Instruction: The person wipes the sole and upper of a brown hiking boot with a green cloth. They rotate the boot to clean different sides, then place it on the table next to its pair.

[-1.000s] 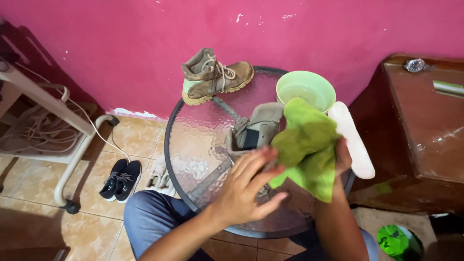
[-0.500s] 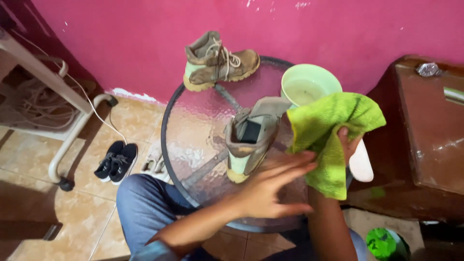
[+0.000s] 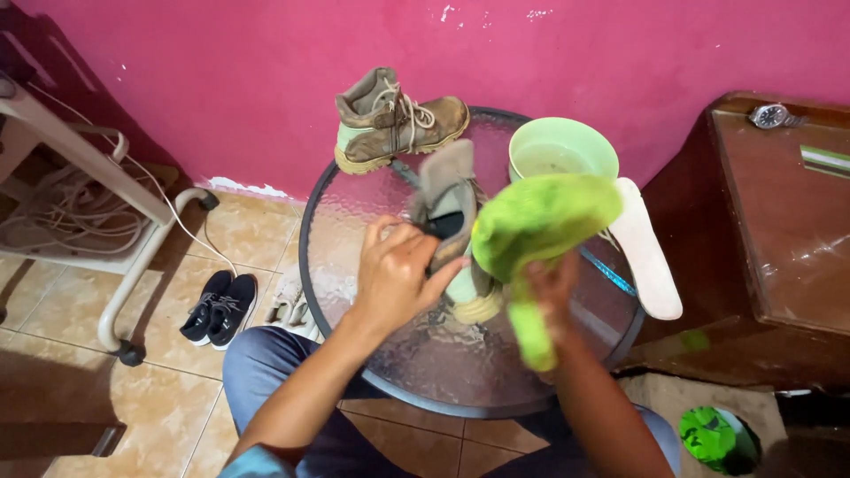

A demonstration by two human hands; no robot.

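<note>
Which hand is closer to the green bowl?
Right. The right hand, holding the green cloth, is just below the green bowl; the left hand grips the boot, farther left.

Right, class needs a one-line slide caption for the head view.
Left hand steadies a tan boot on a glass table while right hand holds a green cloth.

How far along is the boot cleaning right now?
Done: an insole lies out on the glass table. In hand: left hand grips the near boot; right hand holds a green cloth against it. Left: the far boot looks dirty, untouched.
</note>
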